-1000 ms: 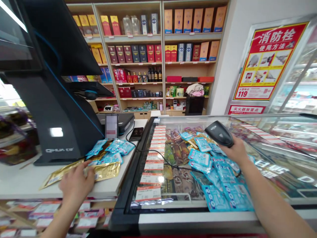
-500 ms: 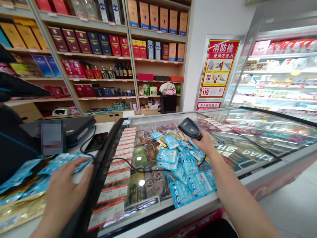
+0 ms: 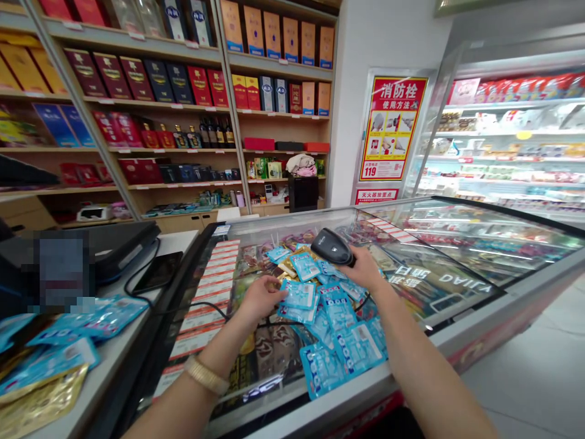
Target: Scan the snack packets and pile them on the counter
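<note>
My right hand (image 3: 364,268) is wrapped round the grip of a black handheld barcode scanner (image 3: 333,246), raised above a pile of packets on the freezer's glass top. My left hand (image 3: 265,297), with a gold-coloured band (image 3: 206,374) on the wrist, pinches the left edge of a blue packet (image 3: 299,294) in that pile. Several more blue packets (image 3: 359,350) lie overlapping towards the front edge. A few gold packets (image 3: 287,266) show among them at the back. The scanner's black cable (image 3: 208,305) runs left across the glass.
On the left counter (image 3: 107,372) lie more blue packets (image 3: 98,317) and gold packets (image 3: 50,393). A black phone (image 3: 159,272) rests near the freezer (image 3: 457,305). Behind stand shelves of boxed bottles (image 3: 159,79). A lit display fridge (image 3: 512,134) is at the right.
My left hand has moved right, from the packets on the counter to the pile on the glass, and closed on a blue packet. The scanner stays in my right hand above the pile.
</note>
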`<state>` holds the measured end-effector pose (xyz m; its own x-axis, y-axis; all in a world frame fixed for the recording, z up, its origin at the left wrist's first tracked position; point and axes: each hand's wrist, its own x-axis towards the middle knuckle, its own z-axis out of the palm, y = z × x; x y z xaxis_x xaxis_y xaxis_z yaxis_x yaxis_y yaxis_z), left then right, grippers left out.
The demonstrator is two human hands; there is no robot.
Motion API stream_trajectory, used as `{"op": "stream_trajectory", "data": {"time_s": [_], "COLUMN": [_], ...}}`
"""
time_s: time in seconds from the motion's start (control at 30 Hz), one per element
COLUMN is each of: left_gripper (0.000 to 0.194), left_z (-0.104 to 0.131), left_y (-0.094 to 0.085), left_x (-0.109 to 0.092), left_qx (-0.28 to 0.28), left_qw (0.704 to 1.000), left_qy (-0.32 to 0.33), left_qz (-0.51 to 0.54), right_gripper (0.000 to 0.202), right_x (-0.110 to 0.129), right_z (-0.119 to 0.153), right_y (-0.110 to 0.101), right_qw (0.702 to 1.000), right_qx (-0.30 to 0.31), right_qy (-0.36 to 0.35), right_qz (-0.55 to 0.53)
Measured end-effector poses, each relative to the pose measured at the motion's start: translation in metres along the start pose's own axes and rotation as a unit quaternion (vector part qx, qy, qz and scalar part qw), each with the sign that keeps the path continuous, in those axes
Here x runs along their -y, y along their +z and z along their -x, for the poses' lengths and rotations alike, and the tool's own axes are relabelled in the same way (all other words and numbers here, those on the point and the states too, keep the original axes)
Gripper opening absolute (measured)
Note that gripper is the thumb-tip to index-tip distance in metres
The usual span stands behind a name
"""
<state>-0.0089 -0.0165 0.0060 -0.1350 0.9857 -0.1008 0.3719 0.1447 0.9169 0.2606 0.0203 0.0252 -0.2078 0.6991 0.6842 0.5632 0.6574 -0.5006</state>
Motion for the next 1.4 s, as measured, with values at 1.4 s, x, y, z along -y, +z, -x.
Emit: {"op": "stream_trajectory", "data": {"time_s": [1.4], "left_gripper": [0.026], "left_z": [0.034], "left_y": [-0.098], "left_x": [0.024], "left_qx": [-0.192], "left_qw": [0.962], "left_qy": [0.051], "left_qz": [0.187], "right_gripper": [0.013], "right_x": [0.067], "right_z": [0.012], "right_y": [0.051], "right_qw": [0.964], "right_qx": [0.247], "right_qy": [-0.088], "right_qz": [0.043]}}
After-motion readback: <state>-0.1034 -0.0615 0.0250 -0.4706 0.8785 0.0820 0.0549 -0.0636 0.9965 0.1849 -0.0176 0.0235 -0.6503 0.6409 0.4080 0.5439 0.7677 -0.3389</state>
